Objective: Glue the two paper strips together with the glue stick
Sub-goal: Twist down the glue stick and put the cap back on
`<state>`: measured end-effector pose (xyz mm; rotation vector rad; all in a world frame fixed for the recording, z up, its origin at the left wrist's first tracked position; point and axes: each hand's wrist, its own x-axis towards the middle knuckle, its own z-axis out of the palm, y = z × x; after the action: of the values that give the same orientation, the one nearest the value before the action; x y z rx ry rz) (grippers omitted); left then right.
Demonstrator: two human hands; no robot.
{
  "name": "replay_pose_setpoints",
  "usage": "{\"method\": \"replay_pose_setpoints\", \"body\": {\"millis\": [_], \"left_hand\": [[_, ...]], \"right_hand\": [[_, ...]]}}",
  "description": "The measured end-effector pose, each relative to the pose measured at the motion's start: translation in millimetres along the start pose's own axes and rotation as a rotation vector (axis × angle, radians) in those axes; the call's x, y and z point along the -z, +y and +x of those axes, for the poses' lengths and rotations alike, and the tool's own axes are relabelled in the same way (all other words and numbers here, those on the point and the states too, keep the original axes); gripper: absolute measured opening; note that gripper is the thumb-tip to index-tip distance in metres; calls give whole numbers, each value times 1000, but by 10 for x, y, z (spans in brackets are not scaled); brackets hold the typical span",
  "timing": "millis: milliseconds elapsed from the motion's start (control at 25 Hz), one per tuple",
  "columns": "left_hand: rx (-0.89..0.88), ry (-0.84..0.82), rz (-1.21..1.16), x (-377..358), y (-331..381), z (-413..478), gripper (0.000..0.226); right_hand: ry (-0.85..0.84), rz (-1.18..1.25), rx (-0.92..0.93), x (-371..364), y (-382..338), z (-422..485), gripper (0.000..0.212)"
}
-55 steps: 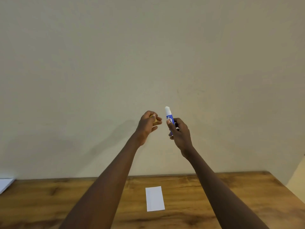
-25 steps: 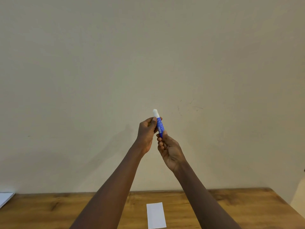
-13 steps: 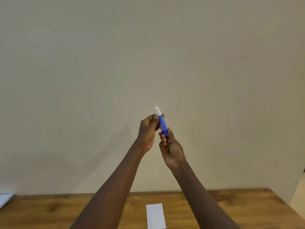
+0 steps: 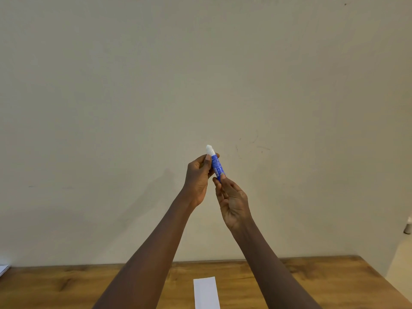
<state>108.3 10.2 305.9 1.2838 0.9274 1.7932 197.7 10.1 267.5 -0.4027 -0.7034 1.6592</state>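
Observation:
A blue glue stick (image 4: 216,165) with its white glue tip exposed stands nearly upright in the air in front of the wall. My right hand (image 4: 231,198) pinches its lower end with the fingertips. My left hand (image 4: 198,177) grips its upper part just below the white tip. A white paper strip (image 4: 206,292) lies flat on the wooden table (image 4: 312,284), below and between my forearms. Only this one strip is in view; its near end runs off the bottom edge.
A plain beige wall (image 4: 200,74) fills most of the view behind the table. The corner of a white sheet (image 4: 3,269) shows at the table's far left edge. The table's right edge slants down at the lower right.
My hands were apart, the right one alone holding the glue stick. They came together, and both now hold the stick. The view tilted slightly upward.

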Motion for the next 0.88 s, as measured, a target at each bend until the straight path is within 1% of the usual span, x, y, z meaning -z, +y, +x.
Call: {"method": "replay_pose_setpoints", "body": {"millis": [40,120,160,200,280,400,440,480,520,600,640,680,760,800,880], "left_hand": [[7,15,2,10,-6,-6,29],[24,28,-1,37,-19,-26,24],[28,27,-2,50,-30,-44,22],[27,26,0,60,-40,-60,22],[15,31,9,65,-29,-70,23],[-6,61,41,27,23,-68,23],[-6,83,50,21,38,-66,24],[-3,104,51,26,50,-61,24],[0,118,47,39,54,-57,23],[1,115,36,68,42,-64,22],[0,112,33,76,33,-67,23],[0,111,33,83,25,-65,25],[-4,107,32,87,23,-53,24],[-5,106,26,84,26,-44,23],[-6,109,24,89,38,-36,22]], "right_hand": [[-5,-28,-6,1,-3,-25,16],[22,-98,-105,-3,-9,-38,40],[41,-121,-165,-12,-20,-35,49],[45,-118,-203,-38,-35,-41,48],[50,-62,-178,-76,-18,-43,32],[39,-45,-2,-79,42,-28,12],[21,-59,36,-76,52,-36,8],[11,-76,34,-77,51,-50,8],[10,-92,-12,-86,42,-65,17],[38,-116,-151,-104,18,-56,42],[37,-111,-191,-119,5,-59,43],[28,-85,-193,-135,1,-70,36],[28,-18,-118,-138,39,-60,18],[22,-11,-68,-130,55,-50,14],[-10,-34,-37,-109,66,-54,19]]}}
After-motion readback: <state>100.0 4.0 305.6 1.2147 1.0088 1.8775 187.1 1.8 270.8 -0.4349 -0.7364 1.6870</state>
